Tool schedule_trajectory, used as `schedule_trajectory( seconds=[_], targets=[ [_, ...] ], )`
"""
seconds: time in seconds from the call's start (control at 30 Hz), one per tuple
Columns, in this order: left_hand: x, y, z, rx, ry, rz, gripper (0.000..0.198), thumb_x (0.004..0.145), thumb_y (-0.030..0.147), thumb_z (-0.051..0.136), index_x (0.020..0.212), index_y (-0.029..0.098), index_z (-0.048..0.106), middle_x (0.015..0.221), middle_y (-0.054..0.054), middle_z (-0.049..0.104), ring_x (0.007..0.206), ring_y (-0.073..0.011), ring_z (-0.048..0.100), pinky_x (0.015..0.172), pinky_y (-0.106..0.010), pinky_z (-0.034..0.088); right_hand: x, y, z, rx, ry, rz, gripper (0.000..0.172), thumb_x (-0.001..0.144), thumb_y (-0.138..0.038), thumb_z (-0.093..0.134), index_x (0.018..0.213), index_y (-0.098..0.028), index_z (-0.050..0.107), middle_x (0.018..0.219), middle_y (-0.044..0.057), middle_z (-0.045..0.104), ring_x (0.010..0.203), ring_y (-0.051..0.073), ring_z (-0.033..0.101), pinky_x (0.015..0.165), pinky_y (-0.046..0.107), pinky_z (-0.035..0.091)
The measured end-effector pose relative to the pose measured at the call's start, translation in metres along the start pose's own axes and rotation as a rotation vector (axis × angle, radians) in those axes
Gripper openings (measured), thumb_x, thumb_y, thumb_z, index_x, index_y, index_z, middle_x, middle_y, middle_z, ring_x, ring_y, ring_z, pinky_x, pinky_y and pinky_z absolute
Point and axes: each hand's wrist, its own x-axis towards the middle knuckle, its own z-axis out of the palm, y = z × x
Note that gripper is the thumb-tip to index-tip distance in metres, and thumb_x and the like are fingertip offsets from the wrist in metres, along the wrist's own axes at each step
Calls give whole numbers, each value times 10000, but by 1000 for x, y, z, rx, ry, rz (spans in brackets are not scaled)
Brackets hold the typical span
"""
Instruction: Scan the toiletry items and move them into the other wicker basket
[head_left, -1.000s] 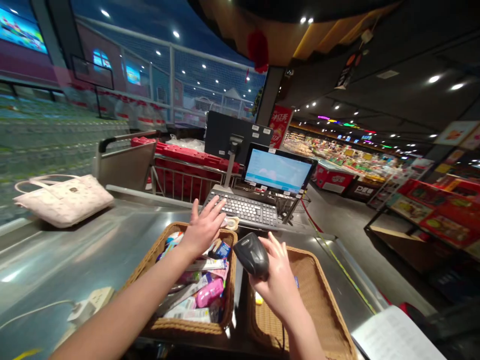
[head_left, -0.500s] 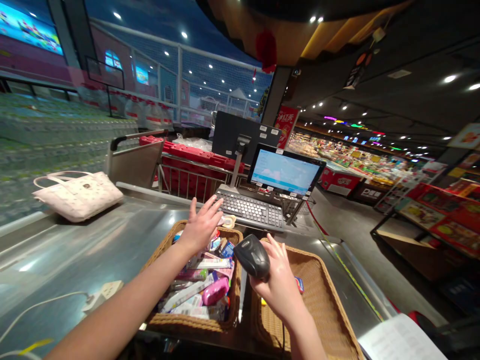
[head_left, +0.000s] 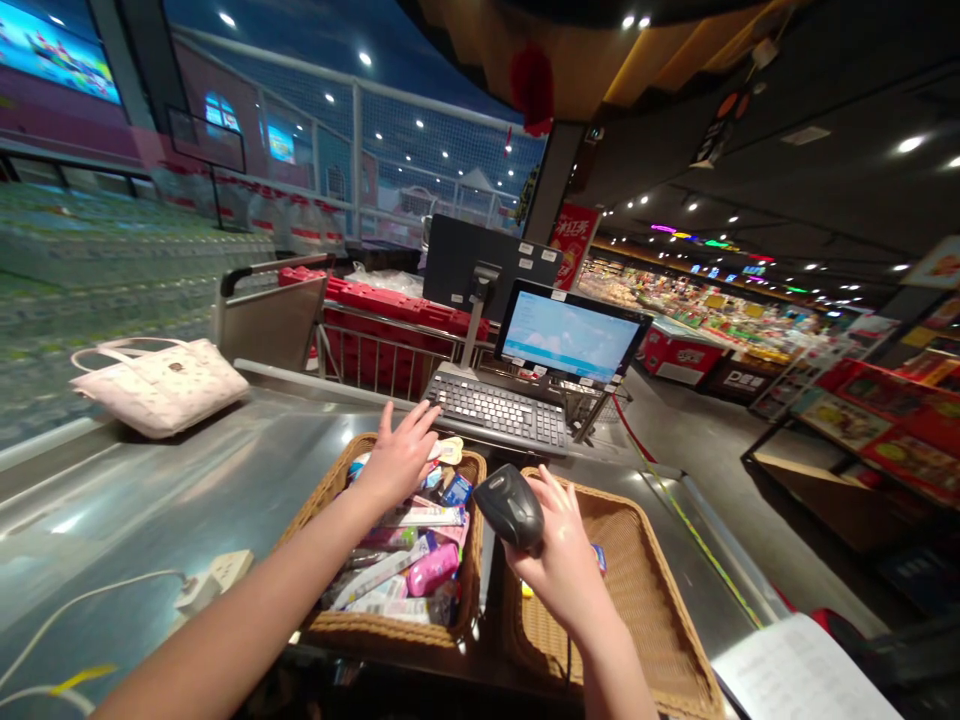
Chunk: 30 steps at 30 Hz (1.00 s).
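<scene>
My right hand (head_left: 564,560) is closed around a black handheld barcode scanner (head_left: 513,506), held up between two wicker baskets. My left hand (head_left: 400,455) reaches with spread fingers over the far end of the left basket (head_left: 390,632), which is full of small packaged goods such as tubes and a pink item (head_left: 431,568). Its fingertips are near a roll of tape (head_left: 451,450) at the basket's far rim. The right basket (head_left: 652,610) holds only a few small items beside my right hand.
A keyboard (head_left: 501,410) and a lit screen (head_left: 568,338) stand beyond the baskets on the steel counter (head_left: 150,490). A pale handbag (head_left: 161,385) lies at the far left, a power strip (head_left: 214,580) near left, papers (head_left: 799,670) at lower right. Red shopping carts stand behind.
My left hand has dropped slightly lower toward the far end of the left basket. My right hand keeps the scanner in much the same place. The view shifted a little.
</scene>
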Motion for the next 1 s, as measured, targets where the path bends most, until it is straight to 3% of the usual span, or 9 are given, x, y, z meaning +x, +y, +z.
schedule_trajectory(
  seconds=[0.43, 0.6, 0.77, 1.0],
  targets=[
    [-48, 9, 13, -85, -152, 29, 200, 798, 269, 652, 983, 195, 673, 1388, -140, 544, 1368, -309, 393, 1154, -635, 40, -8, 2, 10, 51, -34, 25, 527, 701, -148, 562, 1220, -243, 583, 1324, 78, 564, 1427, 344, 293, 1142, 661, 150],
    [-70, 14, 10, -137, -199, 12, 183, 821, 314, 636, 976, 225, 676, 1444, -111, 492, 1387, -284, 364, 1164, -609, 33, -8, -4, 10, 76, -69, 34, 511, 694, -129, 554, 1184, -261, 615, 1297, 68, 588, 1416, 347, 316, 1132, 676, 153],
    [-85, 20, 10, -184, -220, -10, 289, 809, 396, 655, 1046, 232, 657, 1486, -115, 438, 1411, -288, 320, 1167, -603, 43, -8, -12, 14, 133, -140, 13, 529, 700, -144, 570, 1210, -282, 602, 1309, 57, 580, 1420, 339, 313, 1141, 674, 137],
    [-101, 27, 10, -189, -242, -39, 269, 782, 431, 685, 933, 210, 650, 1532, -136, 358, 1413, -313, 316, 1152, -630, 47, -13, -15, 24, 158, -191, -52, 505, 686, -148, 606, 1175, -270, 625, 1294, 64, 588, 1421, 335, 312, 1153, 654, 143]
  ],
)
